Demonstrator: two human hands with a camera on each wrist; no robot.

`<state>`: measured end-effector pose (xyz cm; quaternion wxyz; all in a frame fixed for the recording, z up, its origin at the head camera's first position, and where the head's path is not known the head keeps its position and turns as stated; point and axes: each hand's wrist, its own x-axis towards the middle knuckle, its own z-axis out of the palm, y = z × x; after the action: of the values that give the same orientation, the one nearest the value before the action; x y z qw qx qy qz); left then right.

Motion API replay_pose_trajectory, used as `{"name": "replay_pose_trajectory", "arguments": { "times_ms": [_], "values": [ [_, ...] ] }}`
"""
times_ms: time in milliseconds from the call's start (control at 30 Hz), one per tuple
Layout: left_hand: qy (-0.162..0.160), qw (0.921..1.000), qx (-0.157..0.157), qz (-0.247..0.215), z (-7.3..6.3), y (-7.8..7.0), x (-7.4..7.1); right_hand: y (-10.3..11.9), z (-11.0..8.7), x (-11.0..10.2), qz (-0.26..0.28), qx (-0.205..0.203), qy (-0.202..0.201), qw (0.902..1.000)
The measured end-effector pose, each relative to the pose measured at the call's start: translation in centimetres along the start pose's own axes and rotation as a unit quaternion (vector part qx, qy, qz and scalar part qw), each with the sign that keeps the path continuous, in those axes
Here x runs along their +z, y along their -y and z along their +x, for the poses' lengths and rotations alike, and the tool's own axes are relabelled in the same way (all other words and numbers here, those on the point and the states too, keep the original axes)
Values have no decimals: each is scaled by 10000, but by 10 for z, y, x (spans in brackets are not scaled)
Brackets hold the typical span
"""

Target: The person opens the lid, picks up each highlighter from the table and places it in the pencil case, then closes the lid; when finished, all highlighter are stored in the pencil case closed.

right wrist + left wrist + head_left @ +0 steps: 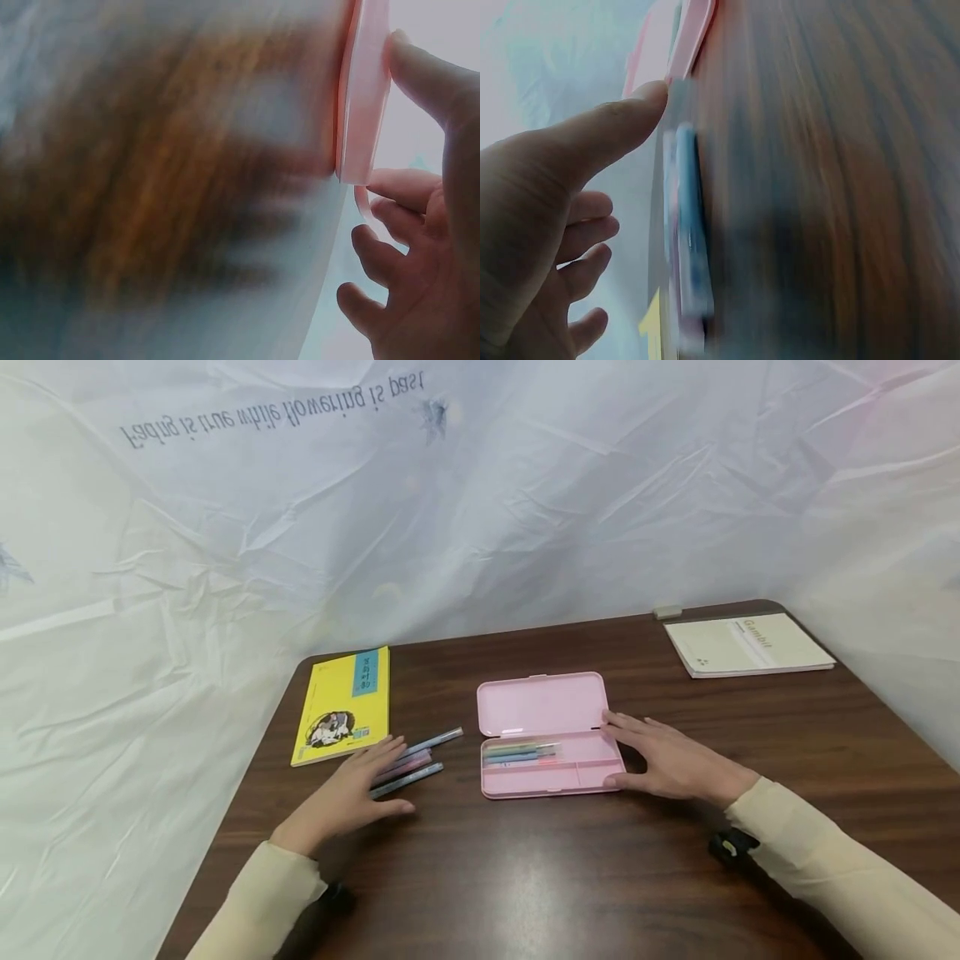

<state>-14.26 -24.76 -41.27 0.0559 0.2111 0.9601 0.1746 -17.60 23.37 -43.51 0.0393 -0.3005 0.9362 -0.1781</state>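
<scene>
A pink pencil case [528, 778] lies with its lid [543, 703] folded back, away from me. Several pens [517, 757], some blue and green, rest in its long compartment. My right hand [671, 762] holds the case's right end, thumb at the front corner and index finger near the hinge; the right wrist view shows both fingertips at the case. To the left, my left hand [348, 797] spreads over a small bunch of loose pens [408, 782], blue and purple, partly hidden under its fingers. In the left wrist view nothing is between thumb and fingers.
A yellow book [330, 693] lies at the table's left edge, just beyond the left hand. At the back right lies a cream notebook [750, 647], with a small pale block [667, 612] at the table's rear edge. White sheeting [480, 527] hangs around the dark wooden table [465, 877].
</scene>
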Motion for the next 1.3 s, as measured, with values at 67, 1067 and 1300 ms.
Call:
{"name": "replay_pose_trajectory", "arguments": {
  "times_ms": [67, 1067, 1300],
  "values": [
    [-54, 10000, -59, -24, -8, 6, -2, -1, 0, -2, -8, 22, 7, 10000],
    [-523, 9972, -491, -187, -34, 34, 12, 2, 3, 0, 187, 76, 88, 9998],
    [-528, 9974, -432, -223, -29, 32, 11, 1, 1, 1, 168, 88, 56, 9998]
  ]
}}
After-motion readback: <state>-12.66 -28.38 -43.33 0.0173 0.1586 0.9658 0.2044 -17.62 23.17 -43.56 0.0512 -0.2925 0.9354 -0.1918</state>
